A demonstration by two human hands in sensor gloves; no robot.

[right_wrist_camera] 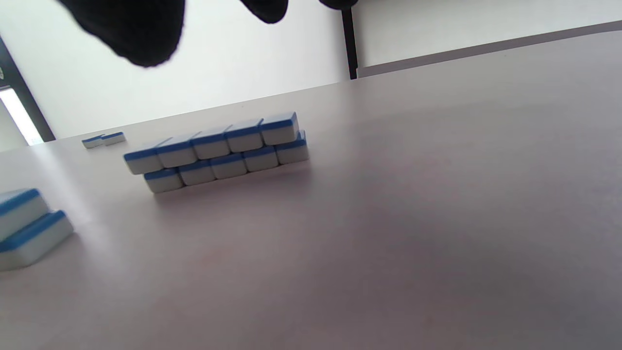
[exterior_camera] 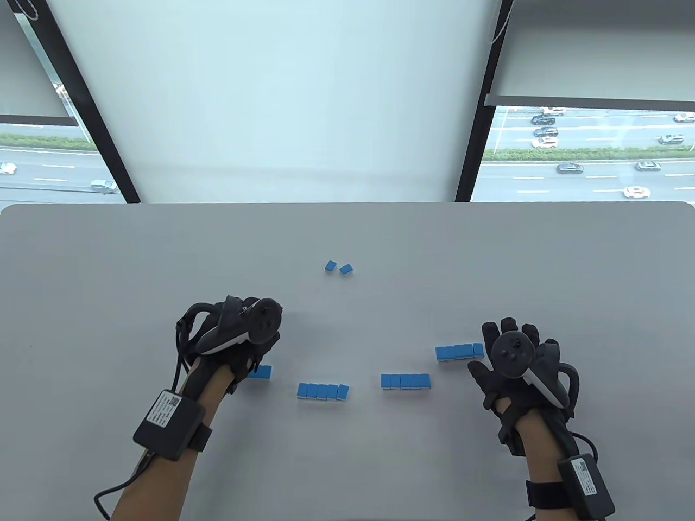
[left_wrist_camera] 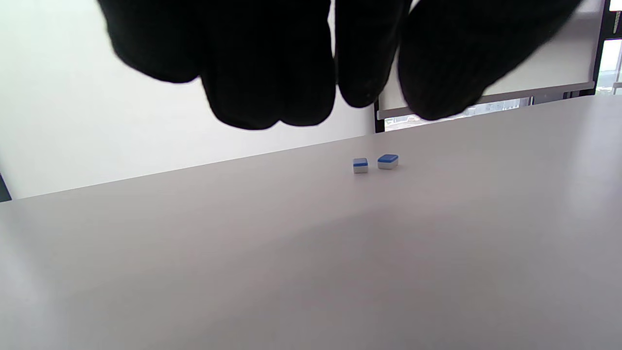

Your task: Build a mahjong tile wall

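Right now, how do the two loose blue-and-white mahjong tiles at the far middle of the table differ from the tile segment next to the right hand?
The two loose blue-and-white mahjong tiles lie singly, flat on the grey table; the tile segment by the right hand is stacked two layers high. The loose pair sit apart and skewed; the segment's tiles sit side by side in a row. All show blue backs up.

A smooth pale grey desk with rounded far corners (exterior_camera: 108,260) stands against a broad white wall panel (exterior_camera: 271,97). Black-framed windows (exterior_camera: 586,152) on both sides show a daylit road with cars; white roller blinds (exterior_camera: 597,49) hang half-lowered.
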